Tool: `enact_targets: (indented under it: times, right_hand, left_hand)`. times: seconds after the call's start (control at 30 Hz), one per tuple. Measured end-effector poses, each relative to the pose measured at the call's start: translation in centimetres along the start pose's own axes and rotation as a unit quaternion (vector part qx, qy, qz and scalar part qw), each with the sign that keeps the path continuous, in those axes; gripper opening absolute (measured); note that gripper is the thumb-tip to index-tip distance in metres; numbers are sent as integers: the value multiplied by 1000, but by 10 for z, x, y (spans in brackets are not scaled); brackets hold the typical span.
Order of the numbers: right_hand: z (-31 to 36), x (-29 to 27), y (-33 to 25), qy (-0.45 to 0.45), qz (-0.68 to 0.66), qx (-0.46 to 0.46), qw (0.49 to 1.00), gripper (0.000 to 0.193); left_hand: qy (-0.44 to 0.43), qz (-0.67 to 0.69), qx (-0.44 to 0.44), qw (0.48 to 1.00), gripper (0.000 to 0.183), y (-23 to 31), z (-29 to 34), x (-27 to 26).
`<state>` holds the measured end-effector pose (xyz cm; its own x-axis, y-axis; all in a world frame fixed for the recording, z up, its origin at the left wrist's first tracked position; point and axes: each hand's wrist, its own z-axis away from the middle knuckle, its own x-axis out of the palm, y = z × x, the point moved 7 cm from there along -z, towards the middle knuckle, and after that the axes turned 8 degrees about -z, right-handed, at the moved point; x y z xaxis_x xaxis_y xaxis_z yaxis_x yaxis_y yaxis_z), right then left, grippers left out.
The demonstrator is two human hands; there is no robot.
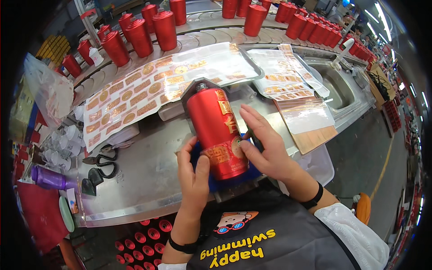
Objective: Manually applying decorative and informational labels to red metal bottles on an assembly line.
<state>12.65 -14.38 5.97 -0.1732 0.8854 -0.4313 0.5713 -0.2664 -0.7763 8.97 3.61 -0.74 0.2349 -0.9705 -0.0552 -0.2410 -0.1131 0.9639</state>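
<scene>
A red bottle (pixel 209 119) with gold lettering lies in a holder, its neck inside a dark angular frame (pixel 185 95) and blue material (pixel 255 173) under its base. Around its lower part runs a red-and-gold label (pixel 219 154) with a round gold emblem. My left hand (pixel 194 173) rests along the bottle's lower left side, fingers stretched out and thumb near the label's edge. On the other side, my right hand (pixel 266 146) has its fingers spread, with the thumb on the label beside the emblem. The undersides of both hands are partly hidden.
Sticker sheets (pixel 144 83) and more label sheets (pixel 281 74) lie behind the bottle on the metal table (pixel 148 173). Black scissors (pixel 107 161) are at left, a sink (pixel 335 85) at right. Several red bottles (pixel 139 37) stand on a curved conveyor (pixel 193 35) at the back.
</scene>
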Motion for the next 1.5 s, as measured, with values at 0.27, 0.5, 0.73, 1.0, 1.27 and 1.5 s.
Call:
enact_targets:
  times: [0.27, 0.5, 0.73, 1.0, 1.27, 1.5]
  right_hand:
    - [0, -8, 3, 25, -82, -10, 996, 51]
    - [1, -10, -4, 25, -50, -49, 997, 42]
    - [5, -10, -2, 9, -28, -64, 997, 33]
    - [9, -14, 1, 16, -41, -61, 997, 33]
    - [12, -16, 3, 13, -44, -53, 998, 31]
    - [8, -10, -2, 2, -41, -64, 997, 30]
  left_hand:
    - [0, -186, 51, 981, 38, 24, 10, -11]
    - [15, 6, -76, 997, 20, -2, 7, -13]
    - [14, -133, -44, 990, 13, 14, -2, -19]
    - [-14, -195, 79, 978, 9, 90, -15, 10]
    - [-75, 25, -23, 997, 7, 82, -13, 15]
    - [-29, 57, -40, 997, 8, 60, -7, -3]
